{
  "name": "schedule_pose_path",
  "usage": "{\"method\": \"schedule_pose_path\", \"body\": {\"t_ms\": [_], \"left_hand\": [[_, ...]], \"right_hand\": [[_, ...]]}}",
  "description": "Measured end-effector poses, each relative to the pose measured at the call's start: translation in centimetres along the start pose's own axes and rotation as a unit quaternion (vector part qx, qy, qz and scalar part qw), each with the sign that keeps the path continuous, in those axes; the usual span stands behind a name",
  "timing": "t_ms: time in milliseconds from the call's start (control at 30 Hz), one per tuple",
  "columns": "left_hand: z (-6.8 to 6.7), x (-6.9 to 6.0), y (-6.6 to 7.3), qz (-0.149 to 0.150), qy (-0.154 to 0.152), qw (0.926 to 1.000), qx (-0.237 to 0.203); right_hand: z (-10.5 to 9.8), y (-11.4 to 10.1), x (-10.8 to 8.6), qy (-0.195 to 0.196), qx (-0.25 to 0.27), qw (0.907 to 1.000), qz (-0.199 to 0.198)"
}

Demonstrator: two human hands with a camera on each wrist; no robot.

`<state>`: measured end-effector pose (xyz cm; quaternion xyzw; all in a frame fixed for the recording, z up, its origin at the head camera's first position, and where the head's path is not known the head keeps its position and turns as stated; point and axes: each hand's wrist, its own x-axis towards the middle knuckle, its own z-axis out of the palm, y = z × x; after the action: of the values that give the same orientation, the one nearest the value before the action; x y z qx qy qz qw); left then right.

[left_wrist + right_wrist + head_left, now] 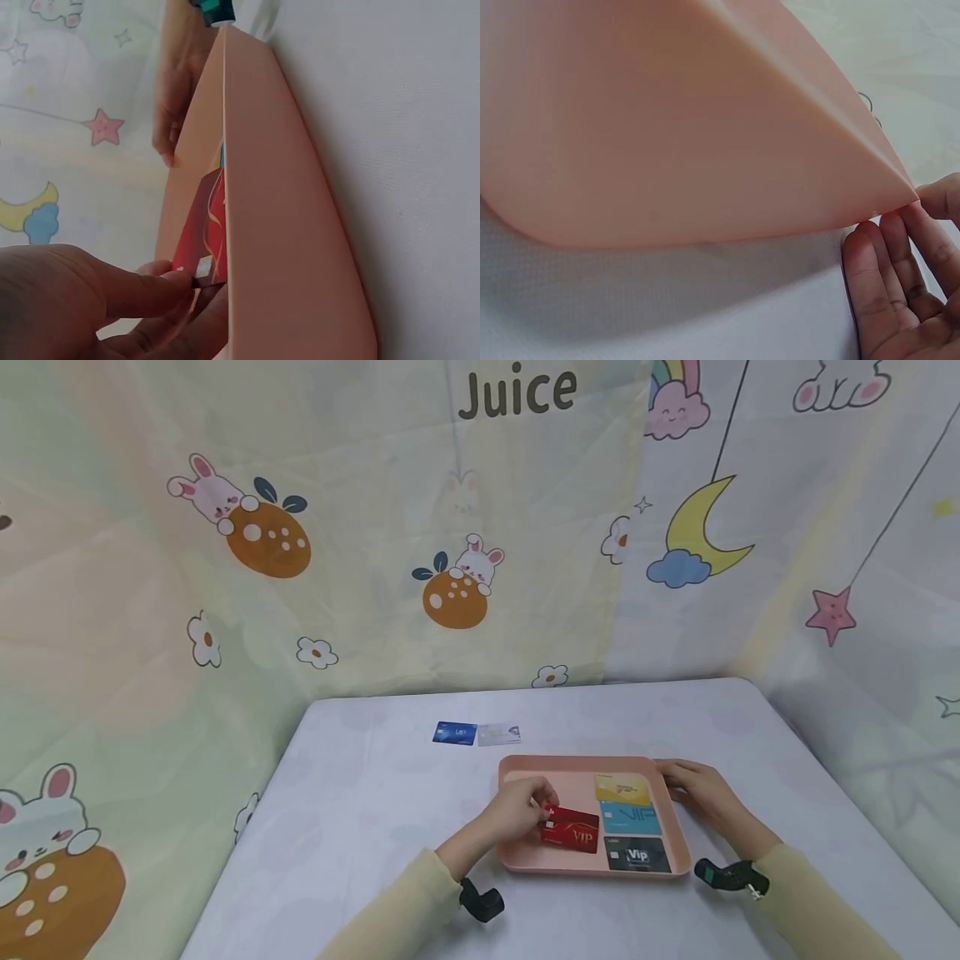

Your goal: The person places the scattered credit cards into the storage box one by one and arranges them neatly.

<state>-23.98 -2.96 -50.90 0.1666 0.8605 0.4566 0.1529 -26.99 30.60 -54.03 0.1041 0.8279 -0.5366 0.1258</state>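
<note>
Red card (572, 833) sits pinched by its left end between the thumb and bent fingers of the left hand (516, 810), with the gap between them narrowed to the card's thickness. From those fingertips it lies to the right, its long axis running roughly left to right across the tray (573, 785), the right end dipping slightly toward the person. That axis leads away from the left hand, much the nearer of the two, toward the column of cards at the tray's right. The card is inside the tray's rim, left of that column; whether its underside touches the tray floor I cannot tell. Just beyond its right end are the light blue card (630, 817) and the dark card (637, 855), the dark one nearest the person, while the yellow card (622, 788) is farthest back, beside the light blue one. Past these, the right hand (703, 793) holds the tray near its far right corner, the rim between thumb and fingers. Farther out, behind the tray and to its left, a blue card (454, 732) and a pale card (498, 734) lie side by side on the table (360, 827).
</note>
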Motion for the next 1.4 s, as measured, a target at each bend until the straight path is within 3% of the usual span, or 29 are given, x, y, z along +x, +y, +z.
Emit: {"method": "schedule_pose_path", "body": {"t_ms": [67,200,300,433,667,1000,1400], "left_hand": [[0.2,-0.2,0.1,-0.006,-0.004,0.9999,0.015],[0.8,-0.5,0.2,0.003,-0.001,0.9955,0.095],[1.2,-0.6,0.1,0.016,0.011,0.9857,0.167],[1.4,-0.8,0.2,0.018,0.017,0.9776,0.209],[1.7,-1.1,0.2,0.026,0.005,0.9722,0.233],[2.1,-1.7,0.4,0.027,0.003,0.9744,0.223],[0.3,-1.1,0.2,0.055,0.046,0.9677,0.242]], "right_hand": [[0.0,0.0,0.1,-0.001,0.004,1.0000,-0.002],[0.0,0.0,0.1,-0.002,0.007,1.0000,-0.004],[0.0,-0.1,0.2,-0.001,0.009,0.9999,-0.005],[0.1,-0.1,0.3,0.001,0.009,1.0000,-0.003],[0.1,0.2,0.3,0.004,0.003,1.0000,-0.001],[0.2,0.4,0.3,0.003,0.006,1.0000,0.001],[0.2,0.5,0.4,0.003,0.004,1.0000,-0.004]]}}
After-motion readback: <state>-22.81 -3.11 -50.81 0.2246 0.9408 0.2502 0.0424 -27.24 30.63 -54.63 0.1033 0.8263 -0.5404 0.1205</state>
